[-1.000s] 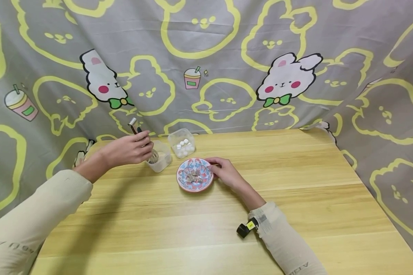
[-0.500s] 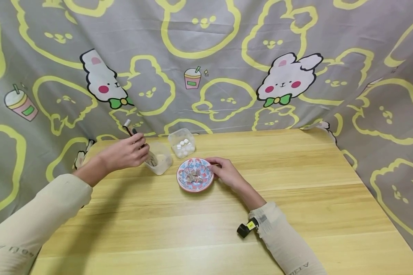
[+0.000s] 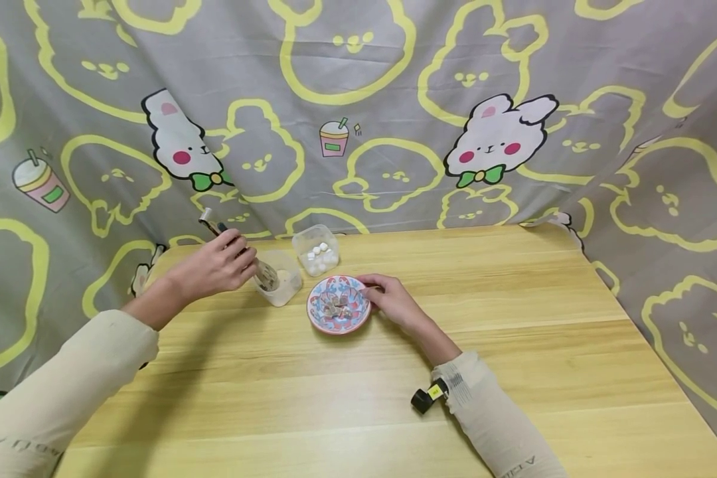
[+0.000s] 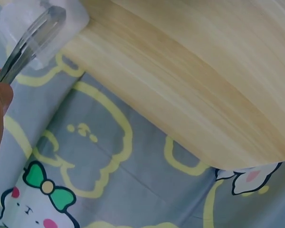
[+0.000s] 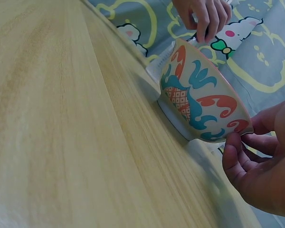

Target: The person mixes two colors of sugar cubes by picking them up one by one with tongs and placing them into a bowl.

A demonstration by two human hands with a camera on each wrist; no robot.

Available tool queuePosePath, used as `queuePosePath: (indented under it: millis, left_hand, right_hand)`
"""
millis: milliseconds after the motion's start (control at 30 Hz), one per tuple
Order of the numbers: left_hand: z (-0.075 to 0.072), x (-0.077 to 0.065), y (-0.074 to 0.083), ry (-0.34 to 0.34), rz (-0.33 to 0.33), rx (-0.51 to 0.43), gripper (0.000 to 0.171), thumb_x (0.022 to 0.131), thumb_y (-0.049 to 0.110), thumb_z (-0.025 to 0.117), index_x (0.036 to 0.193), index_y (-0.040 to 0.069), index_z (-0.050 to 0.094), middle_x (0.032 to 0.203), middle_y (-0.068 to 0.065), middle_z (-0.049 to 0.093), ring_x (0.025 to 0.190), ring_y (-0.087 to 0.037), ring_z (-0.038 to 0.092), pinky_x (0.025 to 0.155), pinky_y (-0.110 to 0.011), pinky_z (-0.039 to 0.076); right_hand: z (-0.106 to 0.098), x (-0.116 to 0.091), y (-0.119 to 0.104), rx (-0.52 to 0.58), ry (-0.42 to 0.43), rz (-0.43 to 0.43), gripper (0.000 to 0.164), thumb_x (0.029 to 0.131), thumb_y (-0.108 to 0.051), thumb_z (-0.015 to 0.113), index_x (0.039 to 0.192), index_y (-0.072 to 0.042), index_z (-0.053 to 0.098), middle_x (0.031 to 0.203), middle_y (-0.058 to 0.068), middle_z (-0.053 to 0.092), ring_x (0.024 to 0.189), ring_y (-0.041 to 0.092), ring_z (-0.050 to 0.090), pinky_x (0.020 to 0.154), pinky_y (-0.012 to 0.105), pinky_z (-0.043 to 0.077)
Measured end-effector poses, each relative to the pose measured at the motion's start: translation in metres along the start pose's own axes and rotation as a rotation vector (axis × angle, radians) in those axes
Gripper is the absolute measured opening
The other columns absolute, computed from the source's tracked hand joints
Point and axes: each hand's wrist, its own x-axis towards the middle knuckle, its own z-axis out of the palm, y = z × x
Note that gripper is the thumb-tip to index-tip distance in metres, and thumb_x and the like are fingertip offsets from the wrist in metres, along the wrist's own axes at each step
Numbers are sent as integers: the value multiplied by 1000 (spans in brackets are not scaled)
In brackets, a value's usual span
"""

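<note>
In the head view my left hand (image 3: 215, 264) grips metal tongs (image 3: 267, 275) with a dark upper part. The tongs slant down into a translucent plastic container (image 3: 289, 289), which holds a little pale stuff too small to make out. In the left wrist view the ends of the tongs (image 4: 31, 40) show inside that container (image 4: 76, 23). My right hand (image 3: 394, 303) pinches the right rim of a red-and-blue patterned bowl (image 3: 318, 321) standing on the table. Several small brownish pieces (image 3: 337, 307) lie in the bowl. From the right wrist view, thumb and fingers hold the bowl (image 5: 199, 95) at its rim.
Behind the bowl stands a second translucent container (image 3: 317, 234) with several white pieces (image 3: 319, 249). A patterned curtain (image 3: 388, 79) hangs along the back and sides of the wooden table (image 3: 358, 398). A black device (image 3: 428, 396) is strapped to the right sleeve.
My left hand has shifted slightly left, and the upper end of the tongs has swung left, so they slant more. Their container has slid slightly toward me. My right hand and the bowl stay put.
</note>
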Motion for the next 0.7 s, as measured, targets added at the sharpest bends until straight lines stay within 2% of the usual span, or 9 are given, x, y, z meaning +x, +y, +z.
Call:
queuePosePath:
  millis: [200, 467, 567, 700]
  left_hand:
    - [-9, -5, -5, 26, -89, -22, 28, 106, -8, 43, 93, 0, 67, 91, -15, 73, 82, -35, 64, 84, -47, 53]
    - [-24, -11, -10, 67, -204, -72, 29, 107, -6, 42, 97, -1, 69, 92, -17, 73, 78, -38, 63, 78, -52, 54]
    - [-31, -10, -10, 113, -243, -93, 25, 105, -7, 46, 97, -2, 69, 90, -18, 72, 75, -39, 63, 75, -54, 54]
    - [-40, -10, -8, 140, -285, -105, 23, 104, -7, 48, 99, -3, 71, 90, -19, 73, 74, -40, 64, 71, -56, 54]
  right_hand:
    - [1, -1, -2, -3, 3, -1, 39, 104, -11, 57, 142, -3, 61, 138, 19, 65, 111, 27, 65, 81, 22, 53]
    - [0, -1, -1, 1, 15, 8, 39, 104, -11, 56, 142, -4, 61, 135, 17, 66, 106, 20, 65, 79, 20, 54]
    - [0, -1, -1, 8, 11, 11, 38, 105, -11, 56, 142, -4, 61, 136, 17, 66, 107, 21, 65, 79, 20, 54]
    - [1, -1, 0, 9, 7, 8, 38, 105, -12, 56, 142, -4, 61, 137, 19, 65, 109, 24, 65, 80, 21, 53]
